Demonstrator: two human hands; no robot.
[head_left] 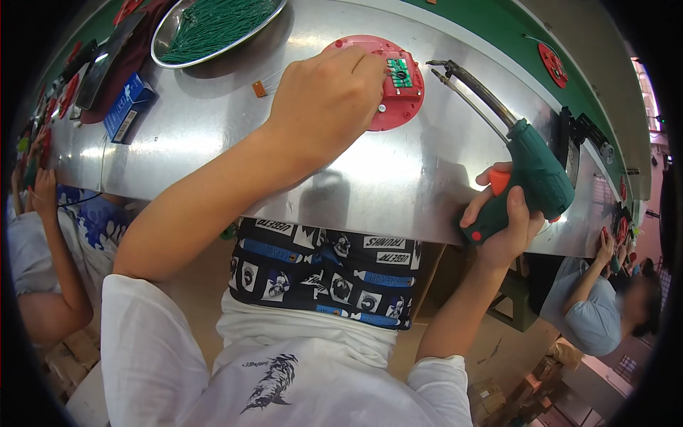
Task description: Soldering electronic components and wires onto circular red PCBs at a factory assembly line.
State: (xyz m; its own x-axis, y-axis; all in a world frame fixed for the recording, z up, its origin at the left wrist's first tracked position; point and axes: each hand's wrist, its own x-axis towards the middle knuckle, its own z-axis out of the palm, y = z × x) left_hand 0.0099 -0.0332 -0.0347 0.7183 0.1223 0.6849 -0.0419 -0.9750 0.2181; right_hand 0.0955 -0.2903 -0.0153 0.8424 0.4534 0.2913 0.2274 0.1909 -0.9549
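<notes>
My left hand reaches over a round red plastic housing on the metal table. Its fingers are bent and pinched together at the housing; whatever they hold is hidden behind the knuckles. A small green circuit board sits in the raised part of the housing, just right of those fingers. My right hand is wrapped round the handle of a green soldering gun with an orange trigger. The gun's long metal barrel slants up and left. Its dark tip is just right of the housing, apart from it.
A metal bowl heaped with green wires stands at the far left, near a blue box. A small orange part with thin leads lies left of my hand. Co-workers sit on both sides; another red housing lies beyond.
</notes>
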